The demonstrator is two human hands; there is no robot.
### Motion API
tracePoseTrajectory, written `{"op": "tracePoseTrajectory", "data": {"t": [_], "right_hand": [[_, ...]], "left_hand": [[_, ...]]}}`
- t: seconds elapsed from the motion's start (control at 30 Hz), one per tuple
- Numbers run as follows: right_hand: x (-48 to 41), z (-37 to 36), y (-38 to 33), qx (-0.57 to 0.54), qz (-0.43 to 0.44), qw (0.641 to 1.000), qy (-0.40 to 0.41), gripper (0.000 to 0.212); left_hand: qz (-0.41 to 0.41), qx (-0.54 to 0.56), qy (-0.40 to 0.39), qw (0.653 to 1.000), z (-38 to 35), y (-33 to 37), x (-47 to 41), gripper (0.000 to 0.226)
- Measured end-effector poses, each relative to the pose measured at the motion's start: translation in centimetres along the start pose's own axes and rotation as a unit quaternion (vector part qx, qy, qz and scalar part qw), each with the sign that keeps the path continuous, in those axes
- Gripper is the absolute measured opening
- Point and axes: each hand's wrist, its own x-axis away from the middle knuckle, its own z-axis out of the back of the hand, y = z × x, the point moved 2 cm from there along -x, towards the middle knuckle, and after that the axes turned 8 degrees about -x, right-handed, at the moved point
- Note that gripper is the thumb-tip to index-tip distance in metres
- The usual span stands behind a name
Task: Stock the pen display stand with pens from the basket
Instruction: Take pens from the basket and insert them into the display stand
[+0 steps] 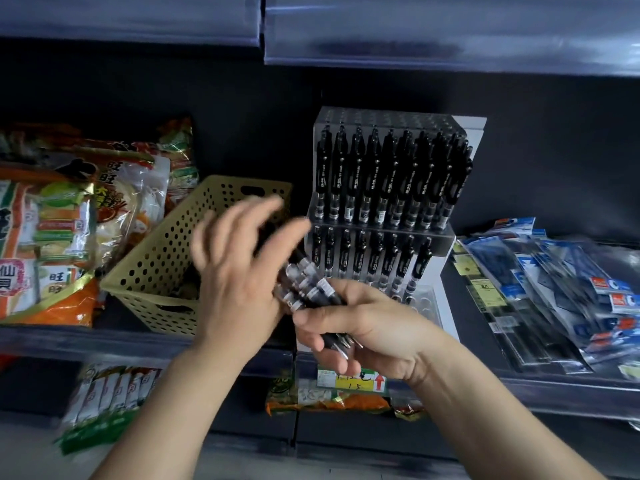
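Black pens [311, 289] at frame centre sit bundled in the curled right grip [363, 327]; the blurred left grip [235, 271] spreads its fingers beside them.

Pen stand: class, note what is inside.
Black pens stand in its upper and middle tiers; front holes look mostly empty. The right hand and pen bundle hide the lower left.

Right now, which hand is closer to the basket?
The left. The left hand overlaps the basket's right side in this view, fingers spread. The right hand grips pens lower and further right, in front of the stand.
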Motion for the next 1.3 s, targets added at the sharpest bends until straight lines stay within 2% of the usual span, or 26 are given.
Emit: {"op": "tracePoseTrajectory", "data": {"t": [0.07,0.1,0.13,0.17,0.2,0.23,0.27,0.3,0.33,0.4,0.47,0.5,0.57,0.6,0.63,0.7,0.73,0.83,0.93,1.03,1.17,1.3], "right_hand": [[0.1,0.1,-0.2,0.026,0.044,0.998,0.029,0.011],[0.2,0.1,-0.4,0.041,0.063,0.996,0.045,0.012],[0.2,0.1,-0.6,0.053,0.083,0.994,0.055,0.011],[0.2,0.0,-0.7,0.061,0.100,0.991,0.060,0.010],[0.2,-0.1,-0.7,0.069,0.115,0.989,0.062,0.009],[0.1,-0.2,-0.6,0.078,0.124,0.987,0.063,0.008],[0.0,-0.3,-0.5,0.092,0.130,0.985,0.064,0.008],[-0.1,-0.5,-0.3,0.108,0.132,0.983,0.066,0.008],[-0.2,-0.6,-0.1,0.121,0.131,0.982,0.068,0.007],[-0.2,-0.7,0.0,0.141,0.107,0.981,0.076,0.009],[0.0,-0.3,-0.4,0.206,0.055,0.972,0.096,0.014],[0.1,0.1,-0.7,0.281,0.023,0.953,0.108,0.021],[0.6,1.0,-1.6,0.460,-0.037,0.876,0.141,0.042],[0.9,1.3,-2.1,0.509,-0.053,0.845,0.155,0.051],[1.2,1.5,-2.5,0.518,-0.050,0.838,0.166,0.058],[1.6,1.9,-3.3,0.451,0.016,0.869,0.204,0.064],[1.7,2.0,-3.5,0.412,0.070,0.878,0.232,0.061],[1.6,2.1,-3.5,0.306,0.172,0.895,0.275,0.036],[1.7,1.8,-3.6,0.230,0.192,0.922,0.246,0.027],[2.1,2.4,-3.9,0.231,0.200,0.915,0.265,0.023],[2.4,3.4,-3.9,0.175,0.220,0.908,0.310,0.016],[2.9,4.1,-4.2,0.062,0.217,0.945,0.235,0.012]], "left_hand": [[0.159,0.125,0.011,0.979,0.6,-0.1,-0.1,0.087],[0.240,0.232,0.016,0.943,0.8,0.1,-0.1,0.087],[0.315,0.358,0.026,0.879,0.8,0.3,0.1,0.080],[0.377,0.490,0.033,0.785,0.9,0.7,0.2,0.068],[0.416,0.595,0.010,0.688,0.8,1.1,0.5,0.052],[0.434,0.659,-0.048,0.612,0.4,1.7,0.7,0.041],[0.432,0.685,-0.119,0.574,0.3,2.4,0.8,0.044],[0.416,0.691,-0.182,0.562,0.3,3.1,0.9,0.047],[0.400,0.687,-0.215,0.567,0.2,3.4,1.1,0.041],[0.385,0.669,-0.233,0.592,0.1,3.6,1.1,0.022],[0.387,0.656,-0.230,0.606,0.0,3.7,1.0,0.025],[0.399,0.652,-0.221,0.606,0.0,3.7,1.0,0.026],[0.421,0.644,-0.196,0.608,-0.4,3.8,1.1,0.026],[0.424,0.628,-0.188,0.625,-0.5,3.8,1.1,0.025],[0.425,0.610,-0.185,0.643,-0.6,3.8,1.1,0.024],[0.443,0.583,-0.179,0.657,-0.9,3.7,1.1,0.029],[0.451,0.579,-0.180,0.655,-0.9,3.7,1.2,0.034],[0.405,0.604,-0.232,0.645,-0.9,4.8,1.0,0.028],[0.377,0.621,-0.267,0.633,-1.0,5.9,1.1,0.026],[0.389,0.636,-0.276,0.607,-1.1,5.8,1.2,0.029],[0.414,0.641,-0.309,0.568,-1.2,5.7,1.3,0.034],[0.408,0.669,-0.326,0.529,-1.1,6.0,1.2,0.031]]}}
